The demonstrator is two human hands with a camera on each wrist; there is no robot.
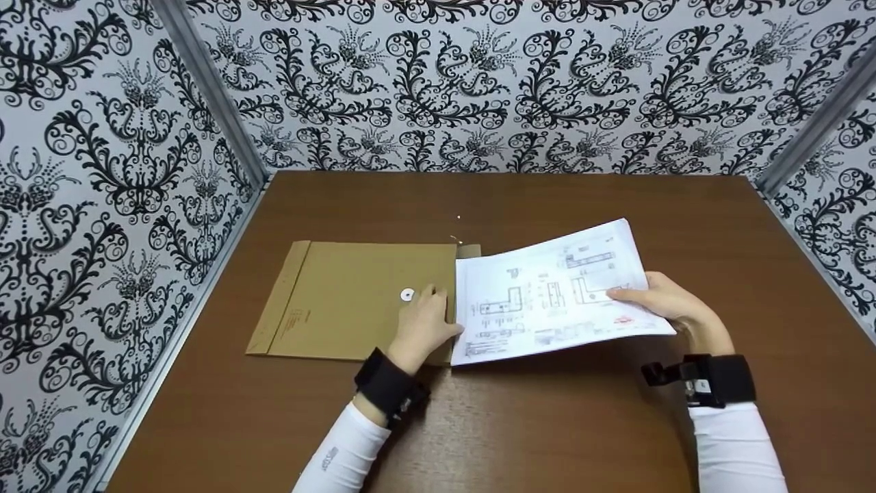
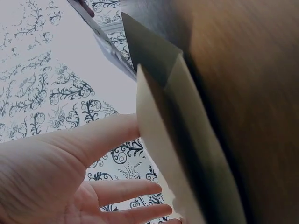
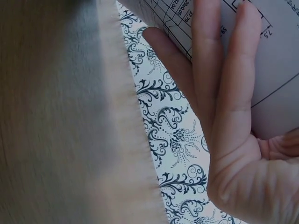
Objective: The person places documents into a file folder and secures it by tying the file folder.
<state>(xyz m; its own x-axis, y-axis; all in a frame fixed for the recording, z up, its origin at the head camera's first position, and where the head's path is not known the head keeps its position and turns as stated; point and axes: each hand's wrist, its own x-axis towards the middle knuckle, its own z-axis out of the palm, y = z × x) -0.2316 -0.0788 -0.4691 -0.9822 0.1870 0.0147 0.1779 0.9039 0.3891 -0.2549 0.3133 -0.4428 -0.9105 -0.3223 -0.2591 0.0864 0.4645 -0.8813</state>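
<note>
A brown paper document envelope (image 1: 356,294) lies flat on the table, with a white round button (image 1: 407,294) on its face. My left hand (image 1: 421,325) rests on it beside its right-hand mouth. In the left wrist view the envelope (image 2: 156,135) gapes, and the thumb and fairly straight fingers touch its outer panel. White sheets with technical drawings (image 1: 554,287) reach from that mouth to my right hand (image 1: 667,301). The right thumb lies on top of the sheets and the fingers support them from below. Their right end is raised above the table.
Beneath everything is a brown wooden table (image 1: 534,431). Patterned black-and-white walls (image 1: 479,82) stand behind and at both sides. A short string (image 1: 457,239) shows at the envelope's far right corner, by a small flap (image 1: 469,250).
</note>
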